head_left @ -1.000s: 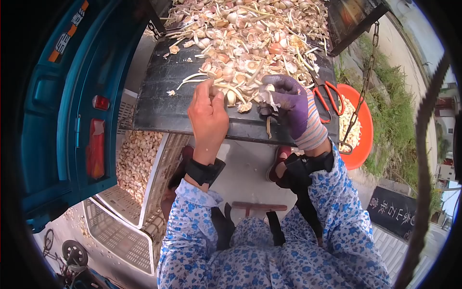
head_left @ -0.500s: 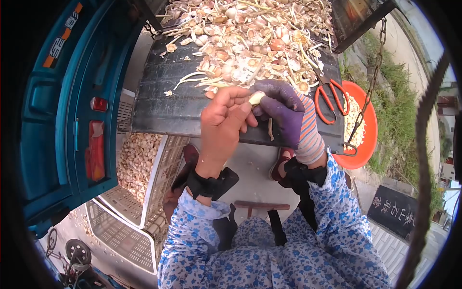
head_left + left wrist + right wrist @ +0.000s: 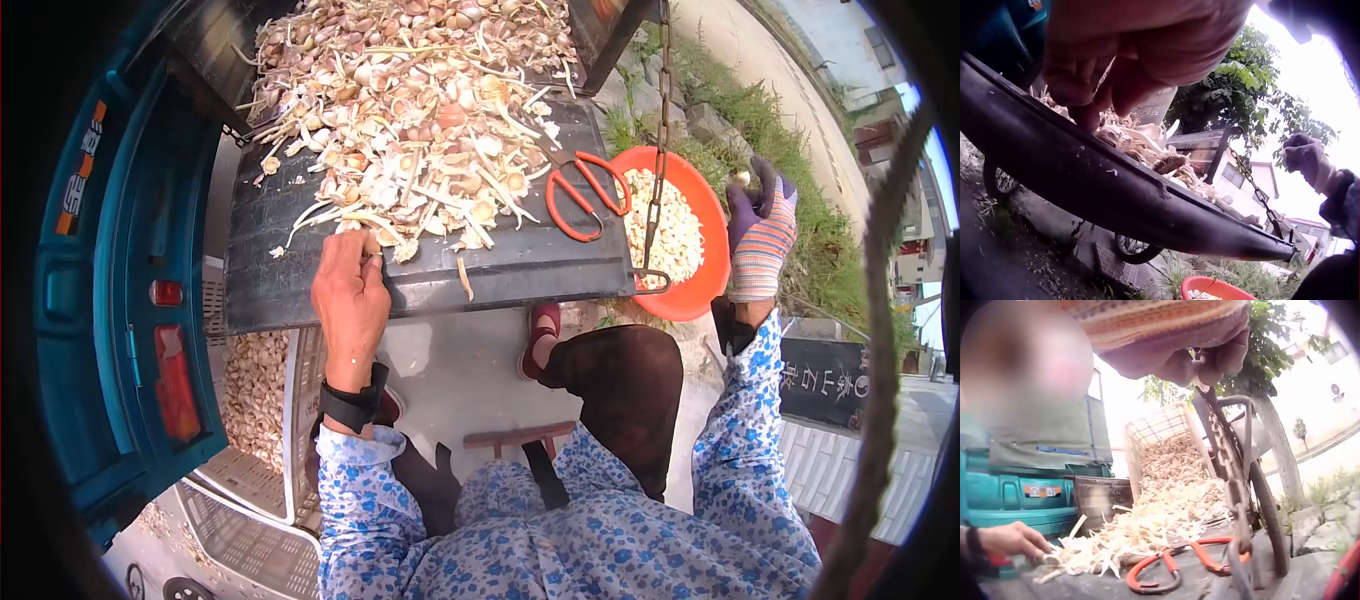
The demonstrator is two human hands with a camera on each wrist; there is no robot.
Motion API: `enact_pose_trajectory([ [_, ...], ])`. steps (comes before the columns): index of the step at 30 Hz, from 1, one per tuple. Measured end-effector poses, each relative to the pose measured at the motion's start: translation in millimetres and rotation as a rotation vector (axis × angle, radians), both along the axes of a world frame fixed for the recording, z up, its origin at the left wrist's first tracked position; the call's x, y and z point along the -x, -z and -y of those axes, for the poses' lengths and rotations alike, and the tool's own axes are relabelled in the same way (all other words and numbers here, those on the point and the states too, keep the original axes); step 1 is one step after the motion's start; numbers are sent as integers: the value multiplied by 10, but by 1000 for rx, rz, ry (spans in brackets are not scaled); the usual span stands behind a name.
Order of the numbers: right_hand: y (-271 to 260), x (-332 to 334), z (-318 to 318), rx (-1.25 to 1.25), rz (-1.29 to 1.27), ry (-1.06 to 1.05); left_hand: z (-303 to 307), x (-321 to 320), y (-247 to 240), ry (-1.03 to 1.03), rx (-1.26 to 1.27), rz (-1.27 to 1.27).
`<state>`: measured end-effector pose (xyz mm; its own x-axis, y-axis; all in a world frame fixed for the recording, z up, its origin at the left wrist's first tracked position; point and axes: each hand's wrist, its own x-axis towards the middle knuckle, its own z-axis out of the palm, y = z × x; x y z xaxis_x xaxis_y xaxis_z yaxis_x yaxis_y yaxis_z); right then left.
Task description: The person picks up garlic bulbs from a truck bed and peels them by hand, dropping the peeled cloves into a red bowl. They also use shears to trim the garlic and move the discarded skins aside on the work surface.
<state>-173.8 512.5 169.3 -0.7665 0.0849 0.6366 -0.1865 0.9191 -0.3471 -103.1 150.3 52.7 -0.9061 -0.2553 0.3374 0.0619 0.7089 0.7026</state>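
Observation:
My bare left hand (image 3: 352, 290) is at the near edge of a heap of garlic skins and stalks (image 3: 400, 130) on a black metal tailgate (image 3: 270, 240). Its fingers are bent down around a garlic clove (image 3: 1052, 559), seen at the fingertips in the right wrist view. Out to the right, past an orange basin (image 3: 712, 255), my right hand (image 3: 765, 215) is raised in a purple glove with a striped cuff. Its thumb and fingers pinch a small pale piece of garlic (image 3: 742, 178), largely hidden by the glove. Peeled cloves (image 3: 670, 230) fill the basin.
Red-handled scissors (image 3: 583, 200) lie at the tailgate's right side, close to a hanging chain (image 3: 657, 150). Below left, a plastic crate (image 3: 300, 420) holds unpeeled garlic (image 3: 255, 390). A teal vehicle (image 3: 75, 300) stands on the left, and a tilted crate (image 3: 1166, 422) stands behind the heap.
Both hands were together over the tailgate's edge on a clove. The right hand has swung out right beyond the basin; the left has gone to the heap's edge. The head view has turned right.

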Motion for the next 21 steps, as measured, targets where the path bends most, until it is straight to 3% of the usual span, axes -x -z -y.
enact_pose_trajectory([
  [2, 43, -69, 111, 159, 55, -24, -107, 39, -10, 93, -143, 0],
  [5, 170, -211, 857, 341, 282, -402, -176, 77, -3, 120, -187, -5],
  [6, 296, -204, 1076, 297, 321, -504, -176, 83, -11, 99, -202, 10],
  [8, 510, -266, 1466, 450, 460, -685, -124, 100, 43, 36, -414, 9],
  [9, 587, -251, 1618, 358, 464, -767, -95, 95, 68, 6, -558, 21],
  [11, 702, -262, 1907, 176, 463, -904, -41, 76, 92, 12, -538, 65],
  [14, 717, -170, 2249, -348, 538, -819, -8, 63, 43, 15, -580, 104],
  [17, 921, -15, 2324, -480, 457, -756, 7, 48, 39, 65, -616, 145],
  [18, 881, 16, 2347, -532, 572, -745, 7, 44, 27, 80, -650, 163],
  [21, 906, 39, 2311, -288, 638, -843, -8, 48, 39, 115, -708, 152],
])
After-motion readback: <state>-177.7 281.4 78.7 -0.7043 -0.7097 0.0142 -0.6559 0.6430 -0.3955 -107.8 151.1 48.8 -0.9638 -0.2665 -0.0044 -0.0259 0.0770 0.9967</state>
